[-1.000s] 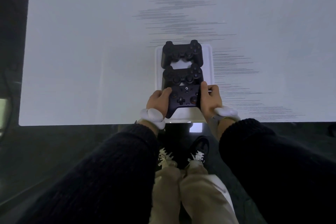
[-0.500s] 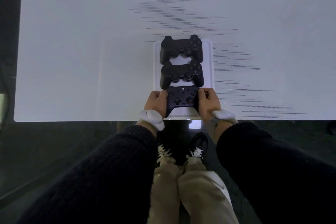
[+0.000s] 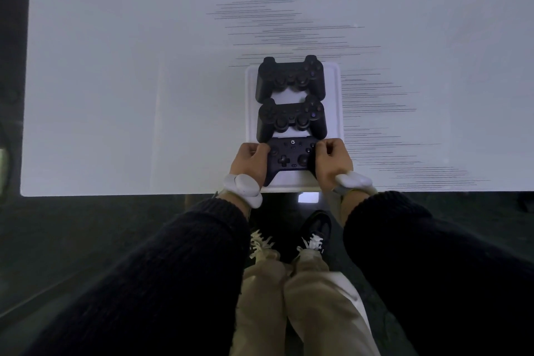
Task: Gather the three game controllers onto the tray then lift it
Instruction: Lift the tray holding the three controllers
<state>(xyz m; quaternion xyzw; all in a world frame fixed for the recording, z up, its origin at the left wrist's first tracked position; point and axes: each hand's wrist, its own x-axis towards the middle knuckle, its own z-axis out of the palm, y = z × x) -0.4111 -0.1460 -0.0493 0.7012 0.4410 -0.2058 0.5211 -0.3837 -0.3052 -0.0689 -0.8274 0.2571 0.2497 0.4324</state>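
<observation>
A white tray [image 3: 336,101] lies on the white table, its near end at the table's front edge. Three black game controllers sit on it in a row. The far controller [image 3: 290,78] and the middle controller [image 3: 291,118] lie flat and untouched. The near controller [image 3: 290,157] rests over the tray's near end. My left hand [image 3: 250,163] grips its left handle and my right hand [image 3: 332,162] grips its right handle, fingers curled. Both hands hide the tray's near side edges.
The white table [image 3: 144,81] spreads wide to the left, right and far side of the tray. Its front edge runs just below my wrists. Under it I see a dark floor, my legs and shoes [image 3: 316,233].
The near controller has come down flat and straight onto the tray's near end, close behind the middle one. Both hands stay on its handles.
</observation>
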